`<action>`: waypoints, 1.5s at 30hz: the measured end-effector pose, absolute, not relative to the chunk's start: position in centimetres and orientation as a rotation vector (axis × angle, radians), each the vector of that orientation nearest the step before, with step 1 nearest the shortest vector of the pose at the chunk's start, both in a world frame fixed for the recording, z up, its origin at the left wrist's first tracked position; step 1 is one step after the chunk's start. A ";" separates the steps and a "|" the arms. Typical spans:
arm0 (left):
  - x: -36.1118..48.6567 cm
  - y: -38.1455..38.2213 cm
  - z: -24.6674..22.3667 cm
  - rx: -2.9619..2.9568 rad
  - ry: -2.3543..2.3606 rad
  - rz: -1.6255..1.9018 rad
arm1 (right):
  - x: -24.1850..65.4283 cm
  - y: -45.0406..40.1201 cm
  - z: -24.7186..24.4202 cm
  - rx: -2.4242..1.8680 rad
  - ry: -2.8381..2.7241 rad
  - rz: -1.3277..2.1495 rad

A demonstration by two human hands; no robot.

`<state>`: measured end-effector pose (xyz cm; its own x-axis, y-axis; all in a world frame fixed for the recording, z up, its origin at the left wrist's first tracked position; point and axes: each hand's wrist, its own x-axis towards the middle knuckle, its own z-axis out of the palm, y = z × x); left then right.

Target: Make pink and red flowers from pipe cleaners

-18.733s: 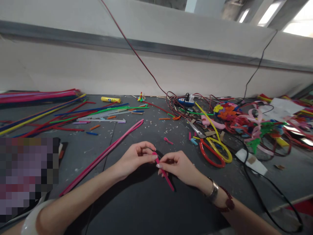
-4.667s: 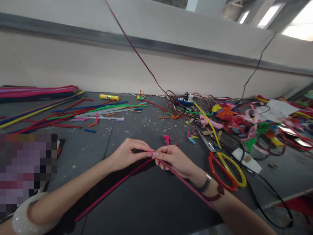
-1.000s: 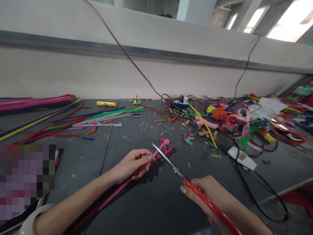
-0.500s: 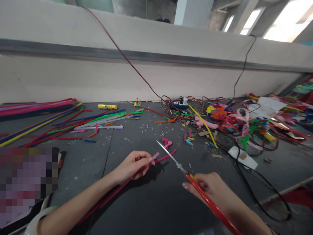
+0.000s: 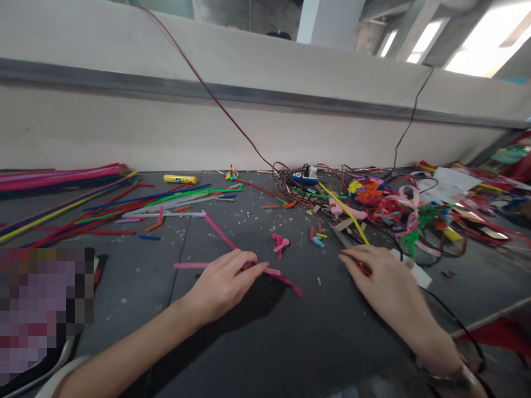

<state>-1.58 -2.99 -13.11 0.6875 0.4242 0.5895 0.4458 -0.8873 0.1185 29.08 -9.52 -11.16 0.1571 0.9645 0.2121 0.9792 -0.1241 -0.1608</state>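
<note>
My left hand (image 5: 232, 279) is closed on several pink stems (image 5: 222, 232), whose ends stick out on both sides of the fingers above the dark table. Over at the right, my right hand (image 5: 379, 287) lies over the scissors (image 5: 343, 237), its fingers closed around the red handles, which are mostly hidden beneath it. The blades point up and left, blurred. Between the hands lies a small bunch of short pink pieces (image 5: 280, 244), touching neither hand.
Long coloured stems (image 5: 62, 179) lie at the left behind a yellow tube (image 5: 180, 179). A pixelated object (image 5: 37, 309) is at the near left. Cables and a blue power plug block (image 5: 304, 177) sit by the wall; colourful craft flowers (image 5: 369, 190) are heaped right.
The scissors have moved from upright in the air to low over the table at the right. The pink stems in my left hand have swung round and now lie spread crosswise.
</note>
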 end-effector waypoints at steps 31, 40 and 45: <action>-0.6 -2.6 -13.1 -3.238 -2.473 -1.839 | 17.0 -3.8 -13.5 -1.091 -1.806 0.710; -0.4 -2.3 -12.9 -3.249 -2.437 -1.755 | 17.0 -4.5 -13.7 -0.954 -2.141 0.463; -0.7 -2.2 -12.7 -3.330 -2.523 -1.647 | 17.1 -4.7 -13.0 -1.018 -1.862 0.594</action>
<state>-0.67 -2.18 -12.73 0.4509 0.8659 -0.2164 0.1503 0.1654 0.9747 17.14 -4.71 -12.97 -0.2523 0.8385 0.4829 0.4037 0.5447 -0.7350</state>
